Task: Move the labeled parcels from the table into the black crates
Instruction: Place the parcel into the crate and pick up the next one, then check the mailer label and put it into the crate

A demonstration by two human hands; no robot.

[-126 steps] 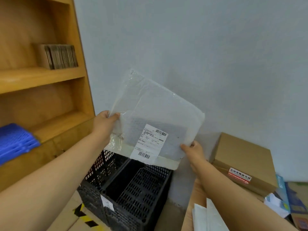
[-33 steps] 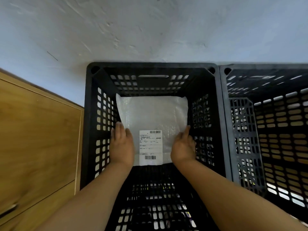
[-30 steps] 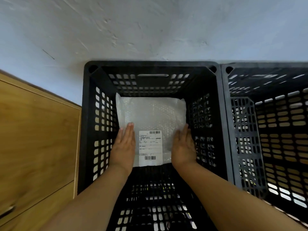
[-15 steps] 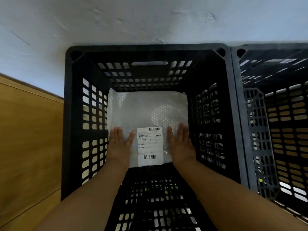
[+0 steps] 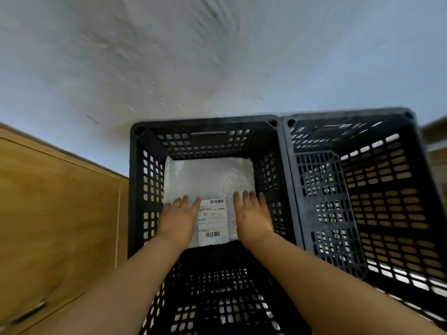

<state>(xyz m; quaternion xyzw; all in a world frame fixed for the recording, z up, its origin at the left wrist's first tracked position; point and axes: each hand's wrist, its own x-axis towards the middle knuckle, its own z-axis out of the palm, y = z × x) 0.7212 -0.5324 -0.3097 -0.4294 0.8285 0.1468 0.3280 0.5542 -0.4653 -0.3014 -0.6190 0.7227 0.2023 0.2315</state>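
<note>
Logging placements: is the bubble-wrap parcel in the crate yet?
In: bubble-wrap parcel lies flat on the left crate's floor, label up.

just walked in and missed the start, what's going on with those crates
A person is packing labeled parcels into black crates. Both hands are down inside the left crate: the left hand and right hand lie flat with straight fingers on a bubble-wrap parcel, either side of its shipping label. The parcel lies on the crate floor toward the far wall. The right crate beside it shows no parcel.

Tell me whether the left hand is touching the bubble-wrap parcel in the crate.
Touching. The head view shows the left hand lying flat, fingers straight, on the parcel beside its label.
</note>
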